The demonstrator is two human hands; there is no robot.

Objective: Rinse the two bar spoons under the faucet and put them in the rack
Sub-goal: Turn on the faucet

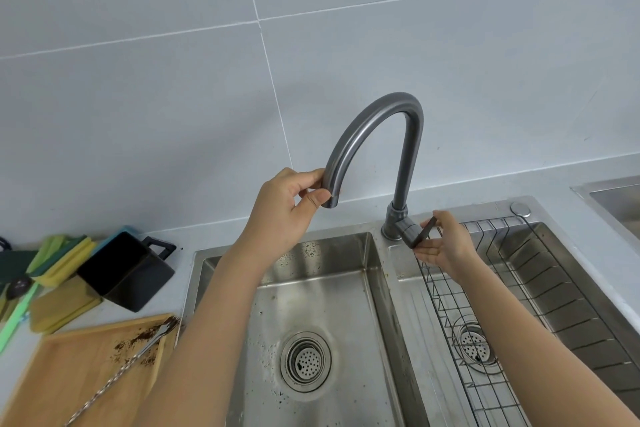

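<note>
A grey gooseneck faucet [375, 120] stands between two steel basins. My left hand [287, 208] pinches the spout's end over the left basin [346, 291]. My right hand [446, 246] holds the flat dark faucet handle [424, 234] at the base, thumb on top and fingers beneath. No water is visible at the spout. One long twisted bar spoon [114, 381] lies on the wooden tray [62, 378] at the lower left, its forked end by brown crumbs. I see no second spoon. A wire rack [450, 308] sits in the right basin.
A black square container [121, 274] stands left of the sink, with green and yellow sponges [59, 263] behind it. Each basin has a round drain strainer [305, 360]. Another steel sink edge [613, 194] shows at the far right. The tiled wall rises behind.
</note>
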